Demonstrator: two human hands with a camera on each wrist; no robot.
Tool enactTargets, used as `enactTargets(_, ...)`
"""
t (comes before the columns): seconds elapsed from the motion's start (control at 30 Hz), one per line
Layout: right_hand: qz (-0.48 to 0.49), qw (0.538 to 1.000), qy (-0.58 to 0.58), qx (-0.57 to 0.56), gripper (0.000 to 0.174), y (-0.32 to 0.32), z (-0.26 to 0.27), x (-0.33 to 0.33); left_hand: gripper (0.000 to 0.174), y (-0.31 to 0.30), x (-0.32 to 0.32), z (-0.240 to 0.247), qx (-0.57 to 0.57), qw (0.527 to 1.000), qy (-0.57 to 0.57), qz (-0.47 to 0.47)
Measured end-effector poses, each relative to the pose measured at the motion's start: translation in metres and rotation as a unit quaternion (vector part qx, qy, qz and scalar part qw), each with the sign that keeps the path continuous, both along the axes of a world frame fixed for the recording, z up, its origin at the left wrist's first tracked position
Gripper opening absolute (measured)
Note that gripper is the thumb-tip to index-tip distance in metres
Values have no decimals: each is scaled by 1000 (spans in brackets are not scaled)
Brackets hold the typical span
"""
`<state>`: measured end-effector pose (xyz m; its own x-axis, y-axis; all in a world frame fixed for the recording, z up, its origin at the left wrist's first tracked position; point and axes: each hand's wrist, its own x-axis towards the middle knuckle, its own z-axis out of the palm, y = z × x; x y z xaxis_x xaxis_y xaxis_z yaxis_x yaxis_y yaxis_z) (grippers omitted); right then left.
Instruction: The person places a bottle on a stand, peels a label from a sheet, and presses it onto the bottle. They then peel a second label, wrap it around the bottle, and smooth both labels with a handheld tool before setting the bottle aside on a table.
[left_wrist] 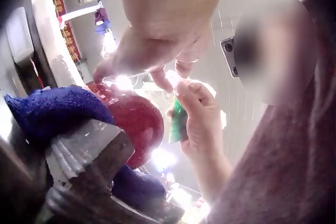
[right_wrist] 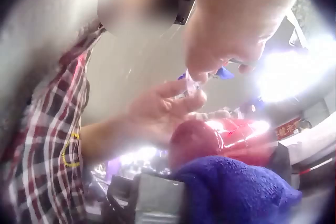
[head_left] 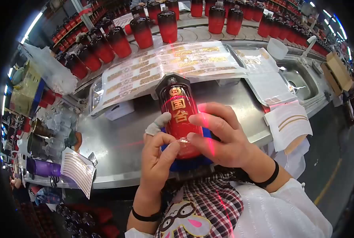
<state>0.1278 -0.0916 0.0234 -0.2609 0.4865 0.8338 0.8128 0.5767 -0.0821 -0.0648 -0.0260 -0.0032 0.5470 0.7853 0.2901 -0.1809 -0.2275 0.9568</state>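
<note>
A red bottle (head_left: 178, 106) with gold characters lies tilted, its dark neck pointing away from me, on a blue cloth (head_left: 189, 163) in a cradle. Over its lower part, my left hand (head_left: 158, 152) pinches a small piece of clear film (head_left: 183, 140) between thumb and forefinger; one of its other fingers wears a white finger cover (head_left: 156, 125). My right hand (head_left: 226, 137) pinches the film from the other side, its remaining fingers spread over the bottle's right flank. In the right wrist view the film (right_wrist: 192, 83) shows between both hands' fingertips.
Sheets of gold stickers (head_left: 165, 65) lie behind the bottle on the metal table (head_left: 117, 154). Rows of red-and-black bottles (head_left: 141, 31) stand farther back. A sink (head_left: 298, 79) is at right; a striped sticker sheet (head_left: 79, 170) and purple bottle (head_left: 46, 167) are at left.
</note>
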Motion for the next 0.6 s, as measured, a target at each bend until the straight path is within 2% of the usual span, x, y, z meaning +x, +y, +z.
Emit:
enactTargets(0.07, -21, 1000, -1, -16, 22, -6, -8, 3, 11, 0, -2, 3, 45, 996, 68, 27)
enactTargets(0.17, -41, 998, -4, -47, 21, -15, -11, 5, 11, 1, -3, 3, 109, 987, 107, 48)
enactTargets(0.3, -75, 991, 10, -110, 26, -24, -16, 13, 10, 2, -1, 9, 233, 949, 190, 93)
enactTargets(0.4, -45, 972, 136, -187, 33, -25, -16, 15, 7, 1, -1, 10, 286, 934, 194, 96)
enactTargets(0.5, 72, 931, 232, -273, 38, -19, -3, 3, 5, -2, -3, 19, 308, 933, 171, 73)
enactTargets(0.6, 131, 916, 205, -319, 22, -15, 1, 5, 7, -3, -5, 22, 317, 930, 175, 62)
